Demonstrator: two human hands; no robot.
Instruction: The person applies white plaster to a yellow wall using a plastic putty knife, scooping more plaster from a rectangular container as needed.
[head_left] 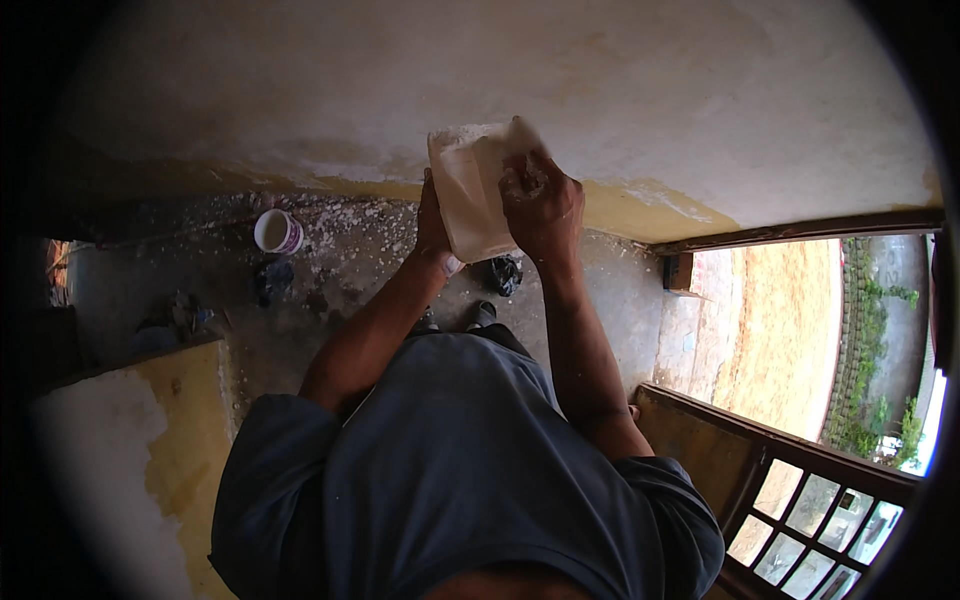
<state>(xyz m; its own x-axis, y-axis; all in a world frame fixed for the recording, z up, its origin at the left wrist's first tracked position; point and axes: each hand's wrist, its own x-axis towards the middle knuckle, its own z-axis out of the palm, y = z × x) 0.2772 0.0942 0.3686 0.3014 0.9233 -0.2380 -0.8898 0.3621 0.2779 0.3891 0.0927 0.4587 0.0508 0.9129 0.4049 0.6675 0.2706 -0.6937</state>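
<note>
A whitish rectangular tub [470, 195], with pale smears like plaster or filler inside and along its rim, is held up in front of the wall. My left hand [432, 222] grips it from its left side, the fingers partly hidden behind it. Over the right part of the tub, my right hand [548, 208] is closed round a flat scraper [527, 136]; the blade is blurred and its handle is hidden in the fist. Whitish residue clings to the fingers of that hand.
Ahead stands a patchy wall [640, 90], whitish above and yellow below. On the spattered floor [350, 250] are a white bucket [278, 232] and dark plastic bags [505, 275]. A half-height wall [185, 430] is at lower left. To the right are a doorway and a paned door [815, 510].
</note>
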